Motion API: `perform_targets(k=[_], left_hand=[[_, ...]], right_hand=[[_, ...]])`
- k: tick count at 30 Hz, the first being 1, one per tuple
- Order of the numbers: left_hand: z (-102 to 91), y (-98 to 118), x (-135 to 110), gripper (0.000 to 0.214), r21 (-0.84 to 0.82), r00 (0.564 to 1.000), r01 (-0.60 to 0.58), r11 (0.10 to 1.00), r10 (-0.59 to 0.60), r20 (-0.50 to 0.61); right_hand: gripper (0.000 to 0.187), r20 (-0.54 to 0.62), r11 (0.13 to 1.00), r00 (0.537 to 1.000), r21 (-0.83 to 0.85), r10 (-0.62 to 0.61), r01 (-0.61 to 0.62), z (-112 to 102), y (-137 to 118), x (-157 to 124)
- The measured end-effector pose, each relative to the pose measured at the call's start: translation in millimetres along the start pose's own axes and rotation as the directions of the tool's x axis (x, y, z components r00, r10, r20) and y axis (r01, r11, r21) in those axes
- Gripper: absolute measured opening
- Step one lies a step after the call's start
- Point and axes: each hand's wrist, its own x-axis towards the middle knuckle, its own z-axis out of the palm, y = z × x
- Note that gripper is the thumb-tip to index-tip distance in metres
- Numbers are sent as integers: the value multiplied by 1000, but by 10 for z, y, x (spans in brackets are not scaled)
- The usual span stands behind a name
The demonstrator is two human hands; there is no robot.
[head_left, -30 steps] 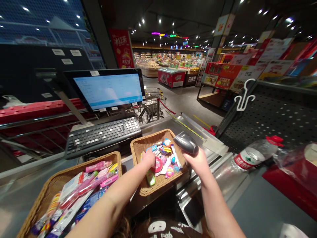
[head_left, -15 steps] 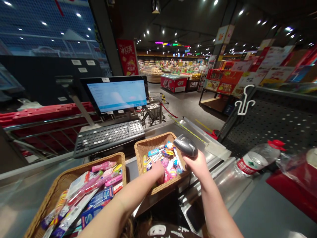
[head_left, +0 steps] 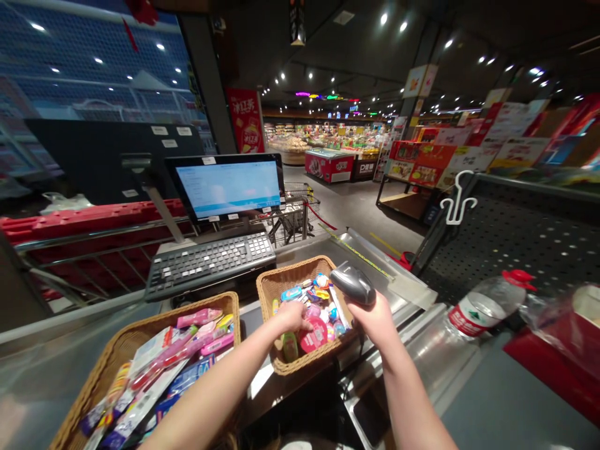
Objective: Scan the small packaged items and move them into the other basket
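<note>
My right hand (head_left: 376, 320) grips a dark grey barcode scanner (head_left: 354, 284), its head pointing left above the right rim of a wicker basket (head_left: 274, 278). My left hand (head_left: 288, 317) reaches into this basket with its fingers curled; whatever they hold is hidden. The thumb is close to a round pink pack (head_left: 314, 335), and I cannot tell whether it grips it. Under the wrist lies a green pack (head_left: 289, 345). Small sweets in bright wrappers, among them a blue pack (head_left: 291, 293), fill the rest of the basket.
To the left stands a second wicker basket (head_left: 234, 312) of packaged goods, partly behind my left forearm. Behind are a keyboard (head_left: 210, 259) and a monitor (head_left: 229, 187). On the right, a clear bottle with red cap (head_left: 490, 306) lies near a white hook (head_left: 457, 200).
My left hand has lifted and shifted slightly left in the basket, showing more of the round pink pack and the green pack. The scanner stays in my right hand. The view has tilted slightly.
</note>
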Motion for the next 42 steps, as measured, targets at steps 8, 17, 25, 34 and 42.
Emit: perform_targets(k=[8, 17, 25, 34, 42], left_hand=[[-706, -384, -449, 29, -198, 959, -61, 978, 2, -285], [-1042, -813, -1030, 33, -298, 734, -105, 949, -128, -667], [-1150, -1076, -1522, 32, -310, 488, -36, 950, -254, -835], [-1128, -1331, -1847, 34, -355, 419, 29, 934, -334, -844], [-1020, -1443, -1949, 33, -416, 417, 56, 908, -400, -816]], right_hand=[[29, 40, 998, 997, 14, -65, 65, 163, -198, -45], [27, 112, 985, 978, 18, -174, 173, 542, -595, -57], [22, 254, 933, 910, -64, -327, 354, 1009, -810, -171], [29, 384, 905, 842, -34, -379, 423, 1304, -1009, -355], [17, 434, 889, 813, -56, -388, 454, 1373, -1077, -415]])
